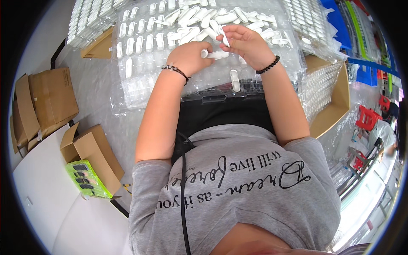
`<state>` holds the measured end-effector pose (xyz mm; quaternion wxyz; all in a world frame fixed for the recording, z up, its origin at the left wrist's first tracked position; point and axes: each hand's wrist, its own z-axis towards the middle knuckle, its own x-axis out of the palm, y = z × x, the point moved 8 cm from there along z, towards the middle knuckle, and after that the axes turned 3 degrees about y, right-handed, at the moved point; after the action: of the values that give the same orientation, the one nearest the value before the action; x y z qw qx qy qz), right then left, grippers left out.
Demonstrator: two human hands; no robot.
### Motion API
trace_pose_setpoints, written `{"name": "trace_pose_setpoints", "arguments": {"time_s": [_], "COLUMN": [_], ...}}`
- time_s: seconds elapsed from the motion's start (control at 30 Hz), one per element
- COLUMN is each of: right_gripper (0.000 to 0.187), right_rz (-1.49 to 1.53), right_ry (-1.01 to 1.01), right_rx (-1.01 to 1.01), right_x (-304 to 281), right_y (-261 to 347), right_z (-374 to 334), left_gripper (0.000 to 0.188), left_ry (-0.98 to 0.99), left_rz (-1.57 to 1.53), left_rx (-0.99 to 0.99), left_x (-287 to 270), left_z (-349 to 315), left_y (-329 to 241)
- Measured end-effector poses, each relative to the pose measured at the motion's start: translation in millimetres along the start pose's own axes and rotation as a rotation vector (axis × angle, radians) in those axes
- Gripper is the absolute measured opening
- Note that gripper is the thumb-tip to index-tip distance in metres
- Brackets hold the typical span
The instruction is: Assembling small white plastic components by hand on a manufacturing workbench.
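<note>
My left hand (189,57) is closed, with thumb and fingers around a white plastic piece (218,55) that sticks out toward the right. My right hand (248,44) pinches a slim white oblong part (225,38), tilted nearly upright. Both hands hover over a clear plastic blister tray (148,80). Rows of white oblong parts (139,44) sit in its pockets on the left. A loose heap of similar parts (199,19) lies at its far middle and right. One more white part (235,80) rests by the near edge, close to my body.
Stacks of filled trays rise at the far left (91,21) and far right (304,17). An open carton (329,102) with clear trays stands at right. Cardboard boxes (49,102) are on the left, one beside a bright green package (89,179). Red stools (367,118) stand farther right.
</note>
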<state>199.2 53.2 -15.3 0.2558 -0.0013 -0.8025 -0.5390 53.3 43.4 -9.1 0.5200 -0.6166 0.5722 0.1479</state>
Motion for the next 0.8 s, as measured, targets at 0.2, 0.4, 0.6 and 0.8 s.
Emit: {"name": "trace_pose_setpoints", "arguments": {"time_s": [0.2,0.4,0.6,0.8], "right_gripper": [0.024,0.022,0.02,0.019], "right_rz": [-0.439,-0.212,-0.128,-0.109], "right_ry": [-0.066,-0.295,-0.374,-0.2], "right_rx": [-0.011,-0.155,-0.375,-0.387], "right_x": [-2.8,-0.3,22.5,38.2], "right_y": [-3.1,-1.7,15.5,18.0], "right_z": [0.8,-1.8,-10.0,-8.0], "left_gripper": [0.024,0.022,0.03,0.046], "left_ry": [-0.157,-0.304,-0.684,-0.104], "left_rz": [-0.204,-0.317,-0.75,-1.584], "left_rx": [0.015,-0.149,0.25,0.122], "left_x": [-1.1,-11.9,-27.5,-4.9], "left_z": [-0.7,-7.3,-18.6,-4.7], "left_y": [3.7,10.3,1.1,4.5]}}
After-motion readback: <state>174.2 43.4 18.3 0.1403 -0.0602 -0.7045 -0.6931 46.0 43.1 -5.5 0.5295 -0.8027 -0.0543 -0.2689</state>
